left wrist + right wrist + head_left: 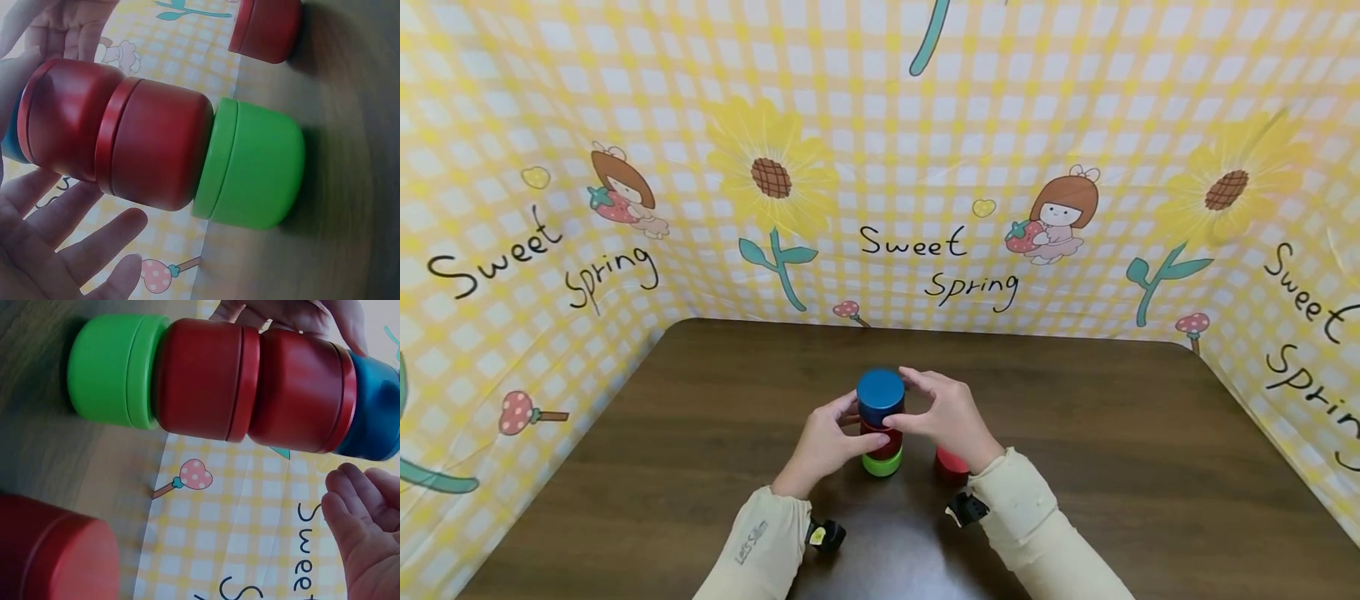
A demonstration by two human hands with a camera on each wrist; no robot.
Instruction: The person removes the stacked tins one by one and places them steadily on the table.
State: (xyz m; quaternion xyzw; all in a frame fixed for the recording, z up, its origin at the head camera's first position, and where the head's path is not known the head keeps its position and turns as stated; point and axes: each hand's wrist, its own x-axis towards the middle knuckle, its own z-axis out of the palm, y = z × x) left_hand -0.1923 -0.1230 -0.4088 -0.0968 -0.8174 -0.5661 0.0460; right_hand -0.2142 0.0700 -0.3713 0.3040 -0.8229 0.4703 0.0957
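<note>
The stack of round cups [881, 425] stands near the middle of the dark wooden table [1112, 467]: a green cup [256, 165] at the bottom, two red cups [256, 384] above it and a blue cup [880, 393] on top, with a spare red cup [951, 461] just to its right. To steady it well, I judge both sides should be pressed evenly and lightly so the upper cups sit square without tipping. The left hand [827, 442] and right hand [947, 417] cup the upper stack from either side, fingers loosely spread, fingertips touching rather than clamping.
</note>
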